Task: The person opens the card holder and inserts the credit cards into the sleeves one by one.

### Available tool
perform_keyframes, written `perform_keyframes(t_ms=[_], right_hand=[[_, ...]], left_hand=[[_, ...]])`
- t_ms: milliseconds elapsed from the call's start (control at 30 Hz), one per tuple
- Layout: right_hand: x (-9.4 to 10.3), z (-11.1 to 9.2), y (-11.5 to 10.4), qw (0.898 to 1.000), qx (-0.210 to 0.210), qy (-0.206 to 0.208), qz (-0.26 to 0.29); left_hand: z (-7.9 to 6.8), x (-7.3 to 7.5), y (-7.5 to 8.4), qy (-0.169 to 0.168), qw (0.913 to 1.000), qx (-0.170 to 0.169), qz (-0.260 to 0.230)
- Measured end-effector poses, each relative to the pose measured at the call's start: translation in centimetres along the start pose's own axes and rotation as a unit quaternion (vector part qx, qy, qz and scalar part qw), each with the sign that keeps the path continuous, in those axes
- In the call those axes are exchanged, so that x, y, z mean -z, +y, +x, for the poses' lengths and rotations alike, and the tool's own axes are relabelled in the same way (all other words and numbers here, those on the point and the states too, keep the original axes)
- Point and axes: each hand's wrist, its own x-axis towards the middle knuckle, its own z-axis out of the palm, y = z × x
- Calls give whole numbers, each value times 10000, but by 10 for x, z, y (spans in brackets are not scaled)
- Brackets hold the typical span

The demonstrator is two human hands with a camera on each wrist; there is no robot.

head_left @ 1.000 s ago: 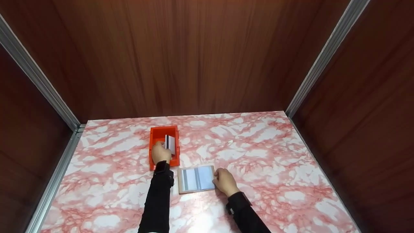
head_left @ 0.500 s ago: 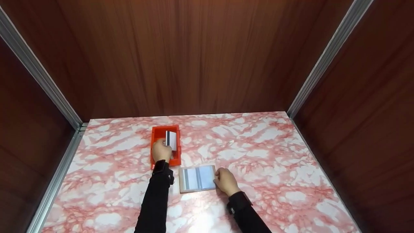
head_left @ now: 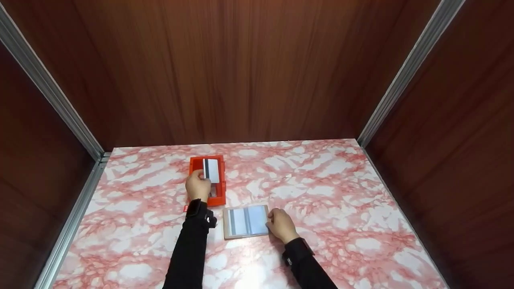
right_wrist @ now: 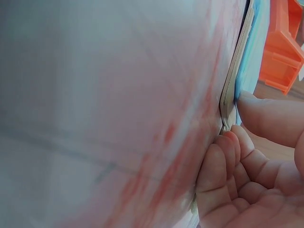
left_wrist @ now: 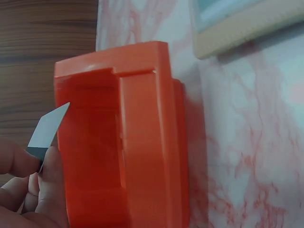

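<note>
My left hand [head_left: 197,187] pinches a white card [head_left: 213,171] with a dark stripe by its left edge. It holds the card tilted up over the orange bin [head_left: 219,200]. In the left wrist view, thumb and fingers grip the card's striped end [left_wrist: 40,152] beside the bin's mouth. To the right of the bin, an open card holder [head_left: 257,220] with clear sleeves and a tan cover lies flat. At its right edge, my right hand [head_left: 283,226] pinches the border, thumb on top and fingertips low against the cover [right_wrist: 230,92] in the right wrist view.
A pink-and-white marbled tabletop [head_left: 321,200] lies under everything. Dark wood panels [head_left: 257,72] stand behind and at both sides, with metal rails [head_left: 401,72] in the corners. Something small and clear [head_left: 213,192] shows inside the bin's near end.
My left hand has lifted the card up out of the bin and turned its face more toward the head view. The right hand stays at the card holder's edge.
</note>
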Motion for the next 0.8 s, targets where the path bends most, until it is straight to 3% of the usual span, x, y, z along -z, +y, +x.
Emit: perform_keyframes(t_ms=[467,800], right_hand=[[-1,-1,0,10000,22,40,-35],[-1,-1,0,9999,40,92,-3]], left_hand=[[-14,7,6,-249,9949,505,-832],[-28,6,8,-366,9829,818,-1610]])
